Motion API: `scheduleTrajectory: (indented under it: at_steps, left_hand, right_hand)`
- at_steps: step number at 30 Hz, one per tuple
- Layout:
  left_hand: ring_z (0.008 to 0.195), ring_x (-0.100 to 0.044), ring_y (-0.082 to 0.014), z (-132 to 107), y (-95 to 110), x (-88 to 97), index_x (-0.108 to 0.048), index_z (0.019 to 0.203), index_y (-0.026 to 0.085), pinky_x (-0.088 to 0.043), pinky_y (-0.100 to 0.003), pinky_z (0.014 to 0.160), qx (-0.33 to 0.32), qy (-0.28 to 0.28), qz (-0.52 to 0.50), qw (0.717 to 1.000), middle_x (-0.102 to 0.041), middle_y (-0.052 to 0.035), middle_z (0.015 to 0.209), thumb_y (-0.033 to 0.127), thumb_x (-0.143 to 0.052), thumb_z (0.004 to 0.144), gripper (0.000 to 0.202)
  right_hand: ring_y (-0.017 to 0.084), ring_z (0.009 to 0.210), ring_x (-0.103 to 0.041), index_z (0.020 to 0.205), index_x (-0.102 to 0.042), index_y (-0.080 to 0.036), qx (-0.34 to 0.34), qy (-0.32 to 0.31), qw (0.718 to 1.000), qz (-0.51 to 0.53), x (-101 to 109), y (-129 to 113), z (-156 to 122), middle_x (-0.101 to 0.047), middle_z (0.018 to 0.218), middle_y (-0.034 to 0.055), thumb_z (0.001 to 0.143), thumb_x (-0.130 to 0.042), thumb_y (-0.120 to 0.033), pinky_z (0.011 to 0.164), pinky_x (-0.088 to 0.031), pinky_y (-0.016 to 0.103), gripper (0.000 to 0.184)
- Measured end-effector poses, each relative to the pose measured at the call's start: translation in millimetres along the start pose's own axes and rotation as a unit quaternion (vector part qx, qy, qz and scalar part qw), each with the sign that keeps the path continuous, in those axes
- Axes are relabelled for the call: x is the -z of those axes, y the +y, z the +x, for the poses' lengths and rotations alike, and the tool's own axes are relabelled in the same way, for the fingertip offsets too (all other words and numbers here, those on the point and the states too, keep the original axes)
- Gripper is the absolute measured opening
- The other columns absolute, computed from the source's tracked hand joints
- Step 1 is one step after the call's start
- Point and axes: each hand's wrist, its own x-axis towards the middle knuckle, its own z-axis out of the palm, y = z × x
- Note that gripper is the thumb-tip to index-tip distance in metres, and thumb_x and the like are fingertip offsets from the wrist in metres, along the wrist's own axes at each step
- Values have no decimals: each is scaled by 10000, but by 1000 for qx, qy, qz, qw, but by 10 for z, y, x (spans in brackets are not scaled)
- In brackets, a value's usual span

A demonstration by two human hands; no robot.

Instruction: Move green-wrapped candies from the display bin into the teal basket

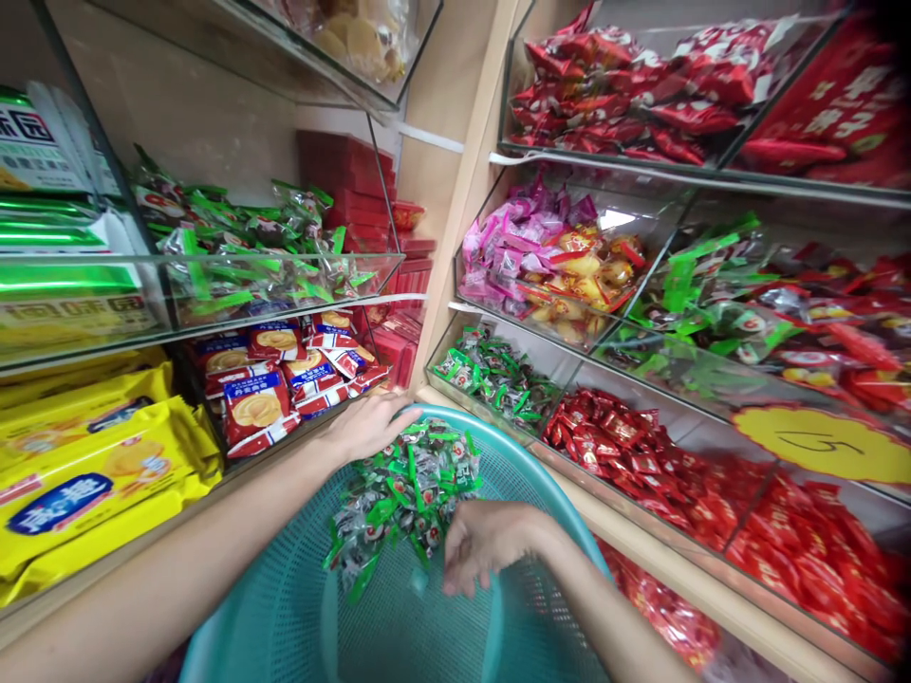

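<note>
A teal plastic basket (pixel 498 432) with mesh walls stands below the shelves, with green-and-clear wrapped candies (pixel 409 489) heaped at its far side. My left hand (pixel 374 424) lies over the basket's far left rim, its fingers stretched out and no object visible in it. Inside the basket, right beside the candies, my right hand (pixel 491 543) hangs with loosely bent fingers pointing down. Slight blur covers that hand, and I see nothing between its fingers. Part of the basket's floor shows below the candies.
Red cookie packets (pixel 260 408) and yellow biscuit packs (pixel 114 474) fill the left shelf. Clear-fronted bins on the right hold small green candies (pixel 498 379), red candies (pixel 626 441) and pink packets (pixel 509 247). A yellow price tag (pixel 826 443) hangs there. Wooden shelf edges flank the basket.
</note>
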Motion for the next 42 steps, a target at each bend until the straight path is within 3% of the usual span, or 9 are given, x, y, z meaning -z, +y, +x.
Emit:
scheduleTrajectory:
  at_steps: [3, 6, 9, 11, 13, 19, 31, 37, 42]
  left_hand:
    - [1141, -513, -219, -1, 6, 12, -553, 1184, 253, -416, -352, 937, 3, -3, -2, 1000, -570, -30, 1236, 572, -156, 894, 586]
    - [1139, -514, -215, -2, 0, 24, -551, 1189, 252, -418, -346, 933, -1, -12, -11, 1000, -574, -31, 1232, 570, -138, 896, 598]
    - [1156, -500, -215, -5, -10, 26, -554, 1191, 257, -407, -350, 948, 1, -19, -16, 1000, -570, -28, 1239, 567, -123, 898, 607]
    - [1167, -492, -219, -9, -14, 22, -552, 1196, 260, -404, -360, 953, 5, -19, -14, 1000, -560, -28, 1253, 571, -120, 896, 611]
    - [1177, -483, -220, -16, -13, 19, -545, 1206, 265, -398, -365, 960, 5, -20, -13, 1000, -551, -26, 1265, 574, -118, 895, 612]
    - [1193, -471, -208, -36, -13, 26, -534, 1220, 271, -379, -346, 979, 11, -20, -14, 1000, -521, -16, 1301, 573, -120, 894, 607]
    - [1206, -457, -216, -35, 0, 33, -501, 1254, 261, -379, -352, 981, 15, -26, -8, 1000, -498, -18, 1323, 587, -113, 888, 625]
    - [1184, -474, -215, -24, -45, -1, -515, 1235, 262, -398, -369, 962, 7, -27, -5, 1000, -526, -26, 1291, 573, -114, 894, 612]
    - [1174, -483, -212, -15, -43, -13, -521, 1223, 257, -407, -363, 952, -3, -25, 1, 1000, -534, -31, 1280, 564, -108, 899, 608]
  right_hand:
    - [83, 536, -512, 825, -659, -157, 96, 233, 967, 38, 127, -52, -119, -610, 627, -14, 823, -476, -483, 523, -409, 178, 374]
    - [123, 682, -540, 861, -613, -164, 103, 528, 842, -40, 263, -50, -177, -616, 747, 22, 883, -380, -434, 654, -423, 218, 358]
    - [199, 939, -526, 993, -588, -176, 46, 667, 728, -150, 379, 54, -144, -598, 1005, 88, 885, -391, -391, 827, -396, 306, 311]
    - [251, 1100, -449, 1090, -567, -185, -3, 689, 692, -213, 440, 144, -88, -522, 1193, 124, 883, -390, -423, 914, -342, 393, 361]
    - [279, 1199, -367, 1154, -547, -195, -48, 677, 689, -253, 484, 215, -27, -435, 1315, 135, 888, -359, -469, 964, -275, 473, 426]
    - [257, 1258, -322, 1303, -429, -196, -106, 617, 737, -254, 517, 244, 54, -353, 1407, 110, 907, -208, -527, 1001, -231, 501, 561]
    - [298, 1275, -337, 1365, -351, -164, -140, 594, 773, -173, 558, 216, 39, -246, 1468, 101, 877, -195, -596, 1007, -295, 496, 670]
    - [282, 1279, -344, 1355, -336, -75, -51, 667, 730, -141, 576, 325, 86, -293, 1430, 174, 880, -306, -540, 1030, -320, 428, 666]
    - [240, 1209, -413, 1261, -447, -118, 89, 781, 609, -106, 602, 354, -46, -443, 1298, 160, 860, -425, -481, 1016, -350, 418, 541]
